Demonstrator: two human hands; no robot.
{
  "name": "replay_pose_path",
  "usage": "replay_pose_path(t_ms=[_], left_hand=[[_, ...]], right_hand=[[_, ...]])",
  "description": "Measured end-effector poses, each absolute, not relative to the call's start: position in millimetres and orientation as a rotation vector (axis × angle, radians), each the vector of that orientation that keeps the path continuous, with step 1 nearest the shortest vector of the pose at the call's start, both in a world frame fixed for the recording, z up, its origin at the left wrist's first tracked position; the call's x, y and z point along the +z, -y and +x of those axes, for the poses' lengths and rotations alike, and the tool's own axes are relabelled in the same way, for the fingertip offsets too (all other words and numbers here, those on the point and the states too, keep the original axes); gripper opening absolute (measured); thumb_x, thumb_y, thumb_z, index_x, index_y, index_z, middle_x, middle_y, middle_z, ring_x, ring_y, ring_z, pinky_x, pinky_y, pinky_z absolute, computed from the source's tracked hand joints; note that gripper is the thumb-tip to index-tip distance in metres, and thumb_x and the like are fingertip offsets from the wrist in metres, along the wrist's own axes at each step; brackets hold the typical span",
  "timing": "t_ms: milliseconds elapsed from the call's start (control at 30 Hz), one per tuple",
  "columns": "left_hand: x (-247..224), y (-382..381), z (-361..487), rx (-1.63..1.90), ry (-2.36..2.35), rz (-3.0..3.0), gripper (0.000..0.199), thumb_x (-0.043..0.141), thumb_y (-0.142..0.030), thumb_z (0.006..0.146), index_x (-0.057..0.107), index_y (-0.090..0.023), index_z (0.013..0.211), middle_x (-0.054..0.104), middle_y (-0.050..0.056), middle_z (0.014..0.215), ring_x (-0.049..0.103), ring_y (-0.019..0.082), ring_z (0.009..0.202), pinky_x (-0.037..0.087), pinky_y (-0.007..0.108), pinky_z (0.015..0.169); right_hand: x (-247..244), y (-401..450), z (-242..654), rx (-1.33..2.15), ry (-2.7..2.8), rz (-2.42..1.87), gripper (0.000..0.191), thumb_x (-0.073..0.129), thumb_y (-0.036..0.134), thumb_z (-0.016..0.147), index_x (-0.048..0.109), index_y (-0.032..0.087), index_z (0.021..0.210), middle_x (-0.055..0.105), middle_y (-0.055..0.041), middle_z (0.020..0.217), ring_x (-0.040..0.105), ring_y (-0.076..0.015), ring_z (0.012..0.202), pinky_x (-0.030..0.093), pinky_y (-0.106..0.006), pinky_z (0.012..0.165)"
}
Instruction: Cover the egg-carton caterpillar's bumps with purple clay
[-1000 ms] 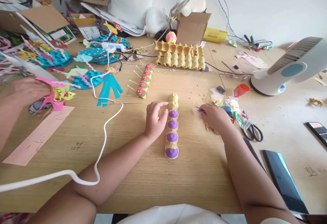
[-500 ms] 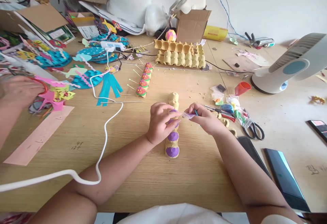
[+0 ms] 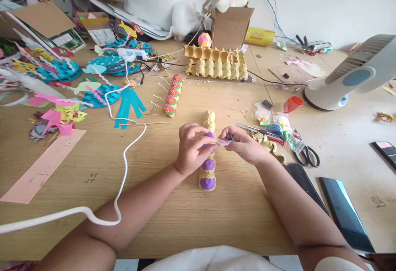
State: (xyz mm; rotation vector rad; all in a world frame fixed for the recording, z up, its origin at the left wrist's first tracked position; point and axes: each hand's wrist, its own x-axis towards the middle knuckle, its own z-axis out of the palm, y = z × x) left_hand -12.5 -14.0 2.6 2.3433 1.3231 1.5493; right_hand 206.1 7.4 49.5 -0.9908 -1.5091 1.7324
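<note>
A small clear plastic bag [image 3: 223, 142] with something purple in it is stretched between my hands. The fingertips of my left hand [image 3: 193, 147] pinch its left end. My right hand [image 3: 244, 145] is closed on the other end and also holds a thin blue stick [image 3: 232, 137]. Beneath the hands, a strip of egg carton [image 3: 208, 174] lies lengthwise on the table. Purple covers its nearer bumps, while the far bump is bare; my left fingers partly hide the middle ones.
A decorated red and green egg-carton strip [image 3: 172, 95] lies farther back. Right of my hands are a utility knife [image 3: 262, 132], black-handled scissors [image 3: 306, 155] and bags of coloured clay [image 3: 274, 129]. A white cable [image 3: 125, 168] crosses the left side; a fan [image 3: 343, 77] stands right.
My left fingertips have closed on the plastic bag's end, and the bag has come slightly left. Another person's hand with a red-handled tool has left the view at the left.
</note>
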Motion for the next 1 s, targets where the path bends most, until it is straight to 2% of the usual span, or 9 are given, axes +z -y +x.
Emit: replay_pose_path(t_ms=[133,333,533,700,833,1000], left_hand=[[2.4,14.4,-12.3,1.550,-1.252,2.396,0.007,0.074,-0.039,0.094,0.079,-0.034,0.094,0.069,0.007,0.111,0.054,0.028,0.120,0.048,0.051,0.111],[0.6,14.3,-13.2,1.543,-1.369,2.356,0.012,0.078,-0.041,0.091,0.076,-0.033,0.083,0.068,0.007,0.107,0.053,0.029,0.121,0.047,0.052,0.112],[-0.1,13.5,-14.5,1.609,-1.254,2.358,0.008,0.080,-0.032,0.090,0.074,-0.032,0.085,0.068,0.006,0.109,0.053,0.029,0.122,0.046,0.051,0.111],[-0.2,13.2,-13.7,1.517,-1.273,2.359,0.009,0.077,-0.032,0.092,0.074,-0.031,0.084,0.069,0.007,0.109,0.053,0.029,0.121,0.047,0.052,0.112],[1.0,13.2,-12.2,1.546,-1.289,2.374,0.005,0.076,-0.035,0.093,0.078,-0.033,0.090,0.068,0.008,0.114,0.053,0.029,0.123,0.047,0.052,0.112],[0.4,13.3,-13.0,1.533,-1.218,2.402,0.006,0.077,-0.031,0.093,0.081,-0.036,0.093,0.068,0.006,0.116,0.052,0.028,0.124,0.045,0.052,0.114]], right_hand=[[48.6,-6.8,205.0,1.715,1.571,-0.989,0.020,0.073,0.025,0.079,0.063,0.021,0.096,0.059,0.0021,0.082,0.047,-0.0140,0.075,0.037,-0.029,0.069],[48.7,-5.9,203.9,1.731,1.554,-1.010,0.021,0.073,0.027,0.079,0.064,0.021,0.097,0.058,0.0027,0.082,0.046,-0.0137,0.073,0.036,-0.029,0.068],[49.1,-5.3,202.7,1.792,1.481,-1.024,0.021,0.073,0.026,0.079,0.063,0.022,0.096,0.058,0.0029,0.081,0.045,-0.0126,0.070,0.034,-0.027,0.063],[48.9,-5.2,202.4,1.803,1.458,-1.030,0.022,0.075,0.028,0.078,0.063,0.022,0.095,0.059,0.0022,0.082,0.045,-0.0125,0.070,0.034,-0.027,0.063],[49.7,-5.0,203.5,1.775,1.525,-1.021,0.021,0.074,0.029,0.082,0.062,0.021,0.096,0.059,0.0022,0.084,0.045,-0.0124,0.070,0.035,-0.028,0.066],[49.6,-6.1,206.0,1.720,1.665,-0.975,0.021,0.075,0.029,0.086,0.063,0.021,0.100,0.060,0.0018,0.088,0.051,-0.0140,0.080,0.042,-0.029,0.076]])
